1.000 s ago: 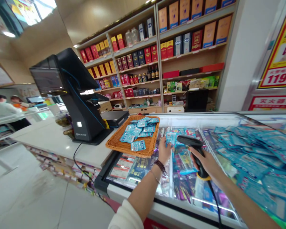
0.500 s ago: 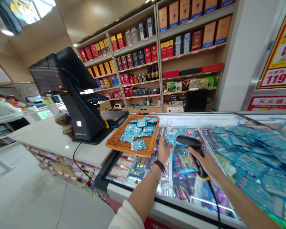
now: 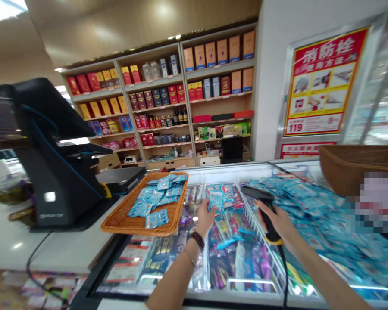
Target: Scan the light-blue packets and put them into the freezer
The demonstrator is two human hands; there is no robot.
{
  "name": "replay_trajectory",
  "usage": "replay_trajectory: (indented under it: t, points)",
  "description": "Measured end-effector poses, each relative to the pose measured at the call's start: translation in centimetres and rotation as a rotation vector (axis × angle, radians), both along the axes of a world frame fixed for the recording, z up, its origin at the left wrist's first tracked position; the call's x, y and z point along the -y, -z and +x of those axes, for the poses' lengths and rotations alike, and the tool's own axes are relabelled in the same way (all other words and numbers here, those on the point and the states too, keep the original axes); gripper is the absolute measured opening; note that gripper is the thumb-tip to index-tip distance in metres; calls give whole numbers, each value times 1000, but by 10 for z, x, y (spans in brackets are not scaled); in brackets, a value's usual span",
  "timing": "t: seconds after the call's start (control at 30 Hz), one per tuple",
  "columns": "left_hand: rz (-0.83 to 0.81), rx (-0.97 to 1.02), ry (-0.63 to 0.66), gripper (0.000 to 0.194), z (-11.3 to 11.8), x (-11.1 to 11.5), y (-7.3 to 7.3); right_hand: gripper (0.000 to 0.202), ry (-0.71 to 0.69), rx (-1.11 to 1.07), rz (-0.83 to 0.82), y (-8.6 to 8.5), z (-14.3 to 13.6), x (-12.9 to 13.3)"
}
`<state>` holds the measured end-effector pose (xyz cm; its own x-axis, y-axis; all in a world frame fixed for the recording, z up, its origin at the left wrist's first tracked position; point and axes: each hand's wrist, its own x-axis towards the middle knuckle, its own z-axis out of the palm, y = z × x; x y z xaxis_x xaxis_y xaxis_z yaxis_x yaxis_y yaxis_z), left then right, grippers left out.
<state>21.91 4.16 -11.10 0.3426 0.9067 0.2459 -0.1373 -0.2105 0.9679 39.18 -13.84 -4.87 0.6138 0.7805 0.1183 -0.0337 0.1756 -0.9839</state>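
A small blue packet (image 3: 216, 199) is pinched in the fingers of my left hand (image 3: 206, 216), held up over the glass-topped freezer. My right hand (image 3: 274, 217) grips a black barcode scanner (image 3: 260, 193) by its handle, its head to the right of the packet and apart from it. The scanner's cable hangs down below that hand. Left of my left hand, an orange wicker basket (image 3: 116, 224) holds several similar blue packets (image 3: 157, 218). Many more blue packets (image 3: 304, 198) lie heaped to the right of the scanner.
A black checkout terminal (image 3: 64, 172) stands on the white counter (image 3: 13, 245) at left. The freezer (image 3: 158, 275) holds colourful packaged goods under my arms. A brown basket (image 3: 349, 168) sits at far right. Shelves (image 3: 221, 64) of boxes and bottles line the back wall beside a red-and-yellow sign (image 3: 325, 82).
My view has turned right, so the terminal and basket have shifted left and the brown basket has come into view. The scanner now sits farther from the packet.
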Motion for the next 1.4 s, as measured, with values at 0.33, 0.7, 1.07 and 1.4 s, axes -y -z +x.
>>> replay_trajectory:
  t: [0.33,0.7,1.07,1.4]
  points:
    - [-21,-214,357,43,128,60,-7,49,351,65,-39,-19,87,97]
    - [636,-357,276,48,132,93,-60,48,371,88,-21,-25,83,101]
    - [644,-735,-168,38,-59,-11,-100,44,34,-32,26,-25,-16,-18]
    - [375,-1349,-265,48,-213,-58,-93,43,-209,-141,-39,17,-77,-63]
